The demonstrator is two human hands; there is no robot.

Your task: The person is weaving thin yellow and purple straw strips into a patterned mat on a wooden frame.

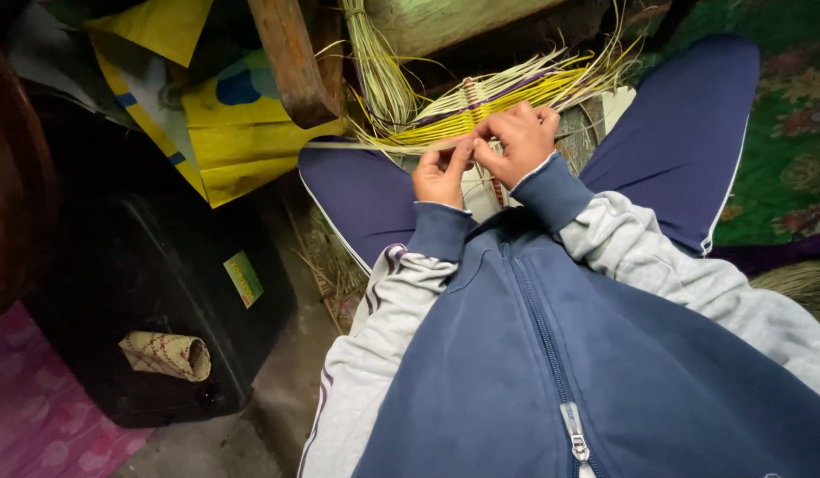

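On my lap lies a partly woven piece of yellow, pale green and purple straw strips (pixel 507 93), with loose strip ends fanning out to the right. My left hand (pixel 441 173) pinches a thin pale strip that sticks out to the left. My right hand (pixel 519 140) is closed on the near edge of the woven piece, its fingers curled over the strips. Both hands touch each other above my blue trousers (pixel 693 133).
A bundle of pale straw (pixel 379 66) hangs beside a wooden leg (pixel 290 57). A yellow bag (pixel 224 124) lies at the left, a black case (pixel 153 292) with a small rolled woven mat (pixel 166 354) below it. Green patterned cloth (pixel 790 159) covers the right.
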